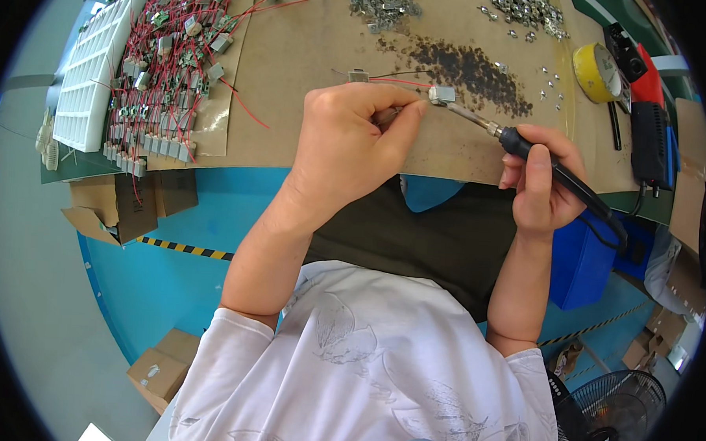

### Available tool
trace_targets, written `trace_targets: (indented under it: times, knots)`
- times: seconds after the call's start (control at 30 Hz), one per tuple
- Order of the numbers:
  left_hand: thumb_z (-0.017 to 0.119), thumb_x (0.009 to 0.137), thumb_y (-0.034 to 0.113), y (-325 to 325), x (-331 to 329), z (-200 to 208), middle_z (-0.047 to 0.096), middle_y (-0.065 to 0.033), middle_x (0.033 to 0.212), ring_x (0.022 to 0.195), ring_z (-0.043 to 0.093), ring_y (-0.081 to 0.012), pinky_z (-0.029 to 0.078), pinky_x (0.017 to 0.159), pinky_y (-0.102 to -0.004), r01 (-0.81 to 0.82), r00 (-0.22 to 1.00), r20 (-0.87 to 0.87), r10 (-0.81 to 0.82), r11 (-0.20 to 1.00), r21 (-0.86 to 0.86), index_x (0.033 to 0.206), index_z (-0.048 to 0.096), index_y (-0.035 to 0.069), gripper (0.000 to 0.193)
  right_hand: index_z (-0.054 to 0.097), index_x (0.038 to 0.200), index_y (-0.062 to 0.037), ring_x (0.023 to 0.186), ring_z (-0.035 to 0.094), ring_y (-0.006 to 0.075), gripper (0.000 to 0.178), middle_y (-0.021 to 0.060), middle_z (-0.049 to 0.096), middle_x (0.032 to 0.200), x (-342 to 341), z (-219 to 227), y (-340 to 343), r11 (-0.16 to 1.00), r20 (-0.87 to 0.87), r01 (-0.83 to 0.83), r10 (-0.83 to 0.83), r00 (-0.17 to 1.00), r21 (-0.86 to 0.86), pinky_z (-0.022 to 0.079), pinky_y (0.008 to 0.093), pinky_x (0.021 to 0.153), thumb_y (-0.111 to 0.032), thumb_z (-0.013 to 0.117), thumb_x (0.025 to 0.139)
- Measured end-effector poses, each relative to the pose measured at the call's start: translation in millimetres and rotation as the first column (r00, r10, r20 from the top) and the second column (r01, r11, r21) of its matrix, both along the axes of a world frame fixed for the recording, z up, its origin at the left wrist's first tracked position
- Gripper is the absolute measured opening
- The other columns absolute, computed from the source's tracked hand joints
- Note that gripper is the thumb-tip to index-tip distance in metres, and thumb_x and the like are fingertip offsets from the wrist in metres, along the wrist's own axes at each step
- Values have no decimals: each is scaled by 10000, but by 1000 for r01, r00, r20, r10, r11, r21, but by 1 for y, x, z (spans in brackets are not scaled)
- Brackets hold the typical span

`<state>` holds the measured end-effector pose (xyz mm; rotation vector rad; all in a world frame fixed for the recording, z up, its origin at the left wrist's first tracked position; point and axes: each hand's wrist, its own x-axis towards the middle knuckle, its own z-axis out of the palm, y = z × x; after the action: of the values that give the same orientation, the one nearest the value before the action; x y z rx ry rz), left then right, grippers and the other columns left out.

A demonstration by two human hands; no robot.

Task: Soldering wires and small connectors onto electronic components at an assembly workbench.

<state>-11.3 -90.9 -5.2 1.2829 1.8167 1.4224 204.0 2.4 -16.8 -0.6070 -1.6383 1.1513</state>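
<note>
My right hand [545,180] grips a soldering iron [515,142] by its black handle, the cord running down past my wrist. The iron's metal tip slants left to the near edge of a small grey-and-white block [445,94]; whether they touch I cannot tell. My left hand [347,133] is closed, thumb and forefinger pinched just left of the tip, and what they hold is hidden. From the block a red wire [402,81] and a dark wire lead left toward a second small grey piece [358,76] behind my knuckles.
Many red-wired grey parts [170,71] are heaped at the left beside a white gridded tray [100,67]. Small metal pieces [527,11] lie at the back. Dark scorch marks [474,72] spot the brown table covering. A yellow tape roll [596,72] sits at the right.
</note>
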Motion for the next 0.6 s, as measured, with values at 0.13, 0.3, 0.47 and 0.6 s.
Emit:
trace_targets:
  times: [0.13,0.3,0.47,0.6]
  knots:
    - [786,911,26,0,0,0,692,13,719,649,554,-13,441,563,-192,0,1000,-7,0,1000,-12,982,798,-48,103,715,1077,77,572,598,72,153,116,706,858,-1,1,0,1000,3,-2,2,1000,-1,487,202,512,-14,622,996]
    - [789,912,31,1,0,0,684,14,710,641,549,-12,432,555,-192,0,1000,-21,0,1000,-5,981,798,-49,106,719,1082,72,562,607,68,153,109,707,831,-3,1,1,1000,-5,7,-7,1000,-8,486,195,502,-16,624,999]
    - [792,912,35,1,0,1,672,19,699,628,533,-11,416,540,-193,-2,1000,-13,2,1000,-11,982,799,-47,109,720,1087,70,559,615,62,160,103,711,811,-3,1,2,1000,1,1,-1,1000,-17,488,188,493,-31,625,1010]
    - [793,913,39,1,1,0,666,23,691,621,526,-11,407,531,-193,-7,1000,-23,7,1000,7,981,802,-43,108,720,1095,69,550,613,59,171,97,710,791,-3,1,2,1000,-10,-3,2,1000,-24,489,187,489,-59,635,1021]
